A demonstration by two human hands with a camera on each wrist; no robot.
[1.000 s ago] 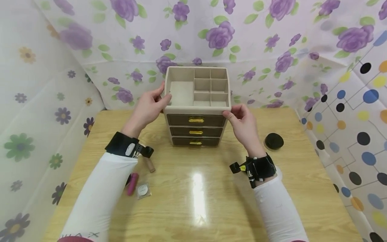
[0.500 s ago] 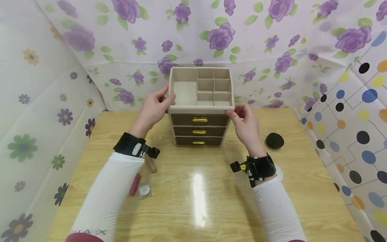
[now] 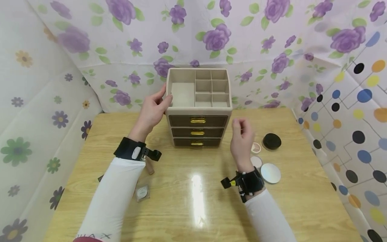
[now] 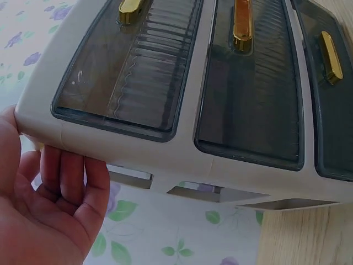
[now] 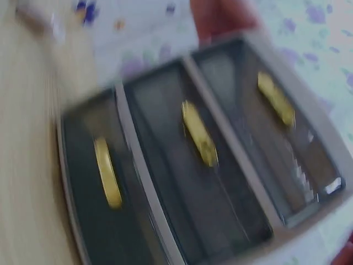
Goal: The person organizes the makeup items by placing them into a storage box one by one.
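A cream organizer point(image 3: 183, 109) with three dark see-through drawers and gold handles stands upright at the table's back; its open top is split into one large and several small compartments. My left hand point(image 3: 151, 112) grips its upper left side, thumb at the top rim and fingers along the outer wall; the left wrist view shows the hand point(image 4: 60, 204) at that edge. Off the organizer's right side, my right hand point(image 3: 243, 141) hovers with loosely curled fingers and holds nothing. The right wrist view is blurred and shows the drawer fronts point(image 5: 198, 182).
Right of the right hand lie a black-lidded round jar point(image 3: 271, 141), a small round palette point(image 3: 255, 148) and a white disc point(image 3: 270, 173). Near the left forearm are a small clear case point(image 3: 142, 193) and a slim brownish tube point(image 3: 149, 167). Patterned cloth point(image 3: 217, 40) hangs behind the table.
My right hand has let go of the organizer's right front corner and moved down toward me. The left hand keeps its hold. The organizer first shifted slightly right in view, then back left.
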